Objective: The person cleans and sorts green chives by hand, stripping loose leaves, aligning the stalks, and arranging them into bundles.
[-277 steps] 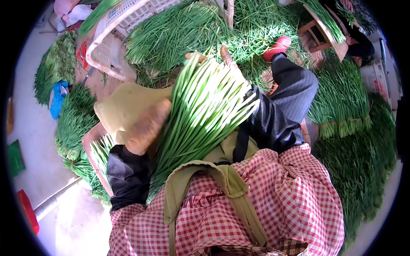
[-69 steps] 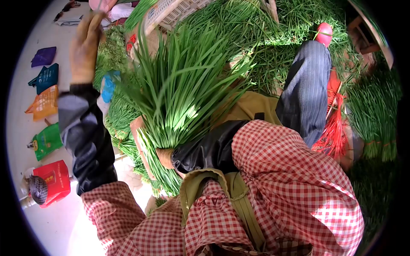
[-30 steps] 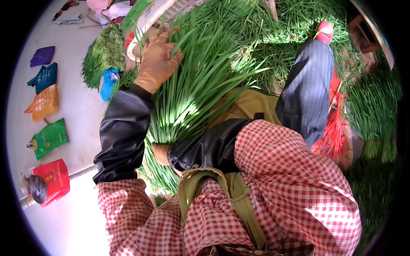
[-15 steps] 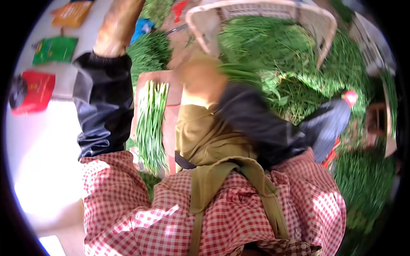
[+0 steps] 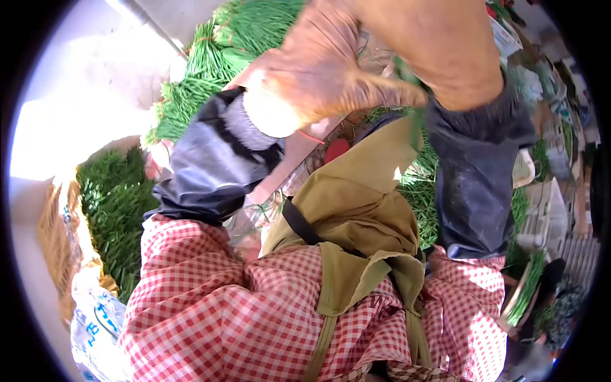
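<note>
My left hand [image 5: 318, 73], in a brown stained glove or covering, is raised close to the camera with its thumb stretched out to the right. Beside it at the top edge is my right hand [image 5: 439, 48], overlapping it; its fingers are hidden or cut off by the frame. Blurred green blades [image 5: 415, 127] hang just below the hands, and I cannot tell which hand, if any, holds them. Behind my left hand lie bundles of long green leaves [image 5: 203, 57], like chives, tied with orange-red bands. A pinkish board [image 5: 289, 165] lies partly under my left forearm.
A yellowish sack [image 5: 60, 235] of dark green leaves stands at the left, above a white printed plastic bag [image 5: 95, 325]. Loose greens [image 5: 423, 210] lie right of my olive apron [image 5: 356, 178]. White plastic crates [image 5: 541, 210] stand at the right.
The view has swung, bringing the tied bundles and sack into sight. My hands, apart before, now overlap close to the camera. The loose stalks on the board are no longer visible.
</note>
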{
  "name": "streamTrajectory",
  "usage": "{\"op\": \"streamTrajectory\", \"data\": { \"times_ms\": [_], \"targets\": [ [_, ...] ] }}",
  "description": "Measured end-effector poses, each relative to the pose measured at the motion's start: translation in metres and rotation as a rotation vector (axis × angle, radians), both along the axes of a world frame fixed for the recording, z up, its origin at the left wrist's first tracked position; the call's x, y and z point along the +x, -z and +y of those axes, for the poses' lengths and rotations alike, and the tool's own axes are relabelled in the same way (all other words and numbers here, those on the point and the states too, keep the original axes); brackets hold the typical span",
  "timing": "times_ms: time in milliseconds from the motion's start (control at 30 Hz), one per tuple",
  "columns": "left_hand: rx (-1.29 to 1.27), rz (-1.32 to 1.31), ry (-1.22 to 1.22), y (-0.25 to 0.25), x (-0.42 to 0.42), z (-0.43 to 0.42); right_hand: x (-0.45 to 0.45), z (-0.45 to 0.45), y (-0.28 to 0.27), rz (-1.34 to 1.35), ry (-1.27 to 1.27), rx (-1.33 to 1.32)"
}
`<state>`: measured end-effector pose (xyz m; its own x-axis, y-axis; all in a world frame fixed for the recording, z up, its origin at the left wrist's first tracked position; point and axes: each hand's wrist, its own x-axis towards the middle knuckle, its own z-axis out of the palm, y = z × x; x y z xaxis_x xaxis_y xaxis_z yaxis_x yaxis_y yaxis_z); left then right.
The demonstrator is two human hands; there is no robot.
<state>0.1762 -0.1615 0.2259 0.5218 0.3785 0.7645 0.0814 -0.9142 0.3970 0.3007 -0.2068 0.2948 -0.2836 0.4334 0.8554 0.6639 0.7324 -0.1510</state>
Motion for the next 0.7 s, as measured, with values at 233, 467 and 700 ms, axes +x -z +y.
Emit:
{"op": "streamTrajectory", "data": {
  "times_ms": [233, 467, 700],
  "targets": [
    [0.064, 0.244, -0.580, -0.015, -0.110, 0.020, -0.101, 0.122, 0.042, 0.892, -1.109, -0.460],
    [-0.218, 0.574, -0.931, 0.137, -0.147, 0.072, -0.142, 0.224, 0.277, 1.625, -1.063, -0.923],
    [-0.380, 0.697, -0.916, 0.230, -0.155, 0.104, -0.144, 0.238, 0.361, 1.987, -0.807, -1.145]
  ]
}}
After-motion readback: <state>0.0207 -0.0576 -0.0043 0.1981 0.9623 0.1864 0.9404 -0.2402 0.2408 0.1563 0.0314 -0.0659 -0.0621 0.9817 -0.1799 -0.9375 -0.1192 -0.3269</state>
